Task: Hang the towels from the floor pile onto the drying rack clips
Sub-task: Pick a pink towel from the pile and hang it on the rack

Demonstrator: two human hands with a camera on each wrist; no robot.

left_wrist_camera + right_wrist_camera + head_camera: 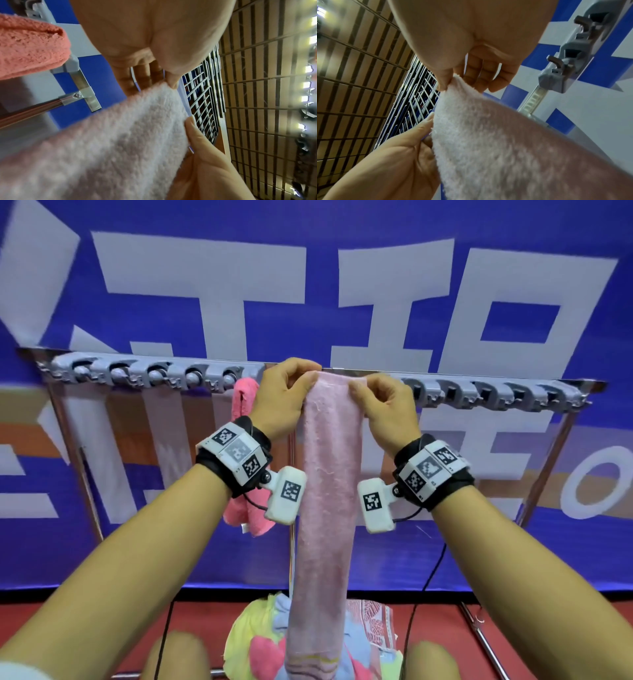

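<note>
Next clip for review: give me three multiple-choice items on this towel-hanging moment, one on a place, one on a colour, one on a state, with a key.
1. Where does the coral towel hang?
A. left of the pale pink towel
B. right of it
C. on the floor

2. What colour is the clip rail?
A. red
B. grey
C. green

3. How is the pale pink towel's top edge held?
A. by no hand
B. by the right hand alone
C. pinched by the left hand and the right hand

Key: 1 A, it hangs from the rail behind the left wrist; 2 B, the clips look grey; 3 C, both hands pinch the top corners.
</note>
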